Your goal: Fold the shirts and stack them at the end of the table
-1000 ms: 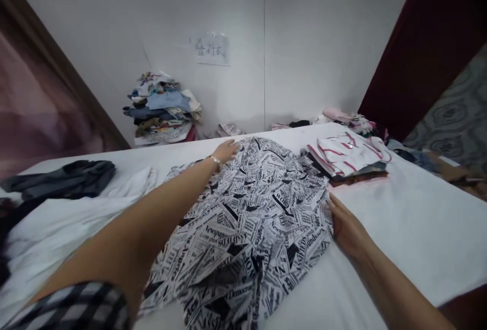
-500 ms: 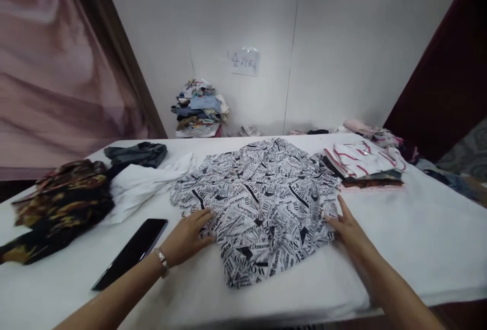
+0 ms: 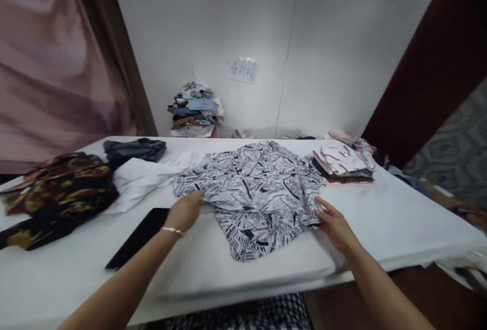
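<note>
Head view: black-and-white newspaper-print shirt (image 3: 262, 180) lies spread on the white cloth-covered table (image 3: 411, 223), just left of the folded garment stack (image 3: 344, 162). Your left hand (image 3: 185, 212) pinches its left edge, raised; your right hand (image 3: 335, 225) touches the right edge, can't tell if gripping.

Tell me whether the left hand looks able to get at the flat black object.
Probably yes: the flat black object lies near the left hand with nothing seen lying on it, though that hand seems to grip the printed shirt and should release it first.
</note>
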Demonstrator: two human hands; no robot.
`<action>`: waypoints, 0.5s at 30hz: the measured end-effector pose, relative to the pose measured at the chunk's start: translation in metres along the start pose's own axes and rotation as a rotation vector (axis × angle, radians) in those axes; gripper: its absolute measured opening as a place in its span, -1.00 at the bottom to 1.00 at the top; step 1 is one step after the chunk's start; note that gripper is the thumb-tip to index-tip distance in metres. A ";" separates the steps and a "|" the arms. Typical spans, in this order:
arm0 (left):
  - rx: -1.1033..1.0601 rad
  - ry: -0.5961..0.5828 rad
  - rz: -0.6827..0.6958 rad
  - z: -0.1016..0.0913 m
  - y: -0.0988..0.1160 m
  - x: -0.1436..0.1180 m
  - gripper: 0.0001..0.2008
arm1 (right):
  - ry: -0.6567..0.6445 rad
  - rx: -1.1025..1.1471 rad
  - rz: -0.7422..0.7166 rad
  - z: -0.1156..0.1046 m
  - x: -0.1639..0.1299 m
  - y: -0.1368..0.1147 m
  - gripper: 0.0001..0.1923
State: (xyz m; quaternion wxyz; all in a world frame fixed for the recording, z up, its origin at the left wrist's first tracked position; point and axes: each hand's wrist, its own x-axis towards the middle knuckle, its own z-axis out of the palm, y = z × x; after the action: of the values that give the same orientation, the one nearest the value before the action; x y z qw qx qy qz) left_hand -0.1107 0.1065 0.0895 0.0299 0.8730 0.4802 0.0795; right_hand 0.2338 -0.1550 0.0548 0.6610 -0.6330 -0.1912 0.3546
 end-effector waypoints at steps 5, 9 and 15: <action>0.118 0.063 -0.173 -0.034 -0.040 -0.020 -0.59 | -0.172 -0.067 0.104 -0.007 -0.026 0.002 -0.47; 0.198 -0.086 -0.135 -0.024 -0.057 -0.031 -0.59 | -0.271 -0.344 0.097 -0.015 -0.023 0.011 -0.50; -0.095 0.116 0.047 -0.005 -0.036 -0.018 -0.54 | 0.199 -0.499 -0.077 -0.037 0.045 -0.015 -0.52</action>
State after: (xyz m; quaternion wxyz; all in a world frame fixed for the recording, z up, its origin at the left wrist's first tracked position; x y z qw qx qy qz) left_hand -0.1513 0.1103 0.0878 0.0417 0.8757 0.4560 0.1532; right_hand 0.2939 -0.1480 0.0564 0.5133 -0.8003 -0.2307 0.2069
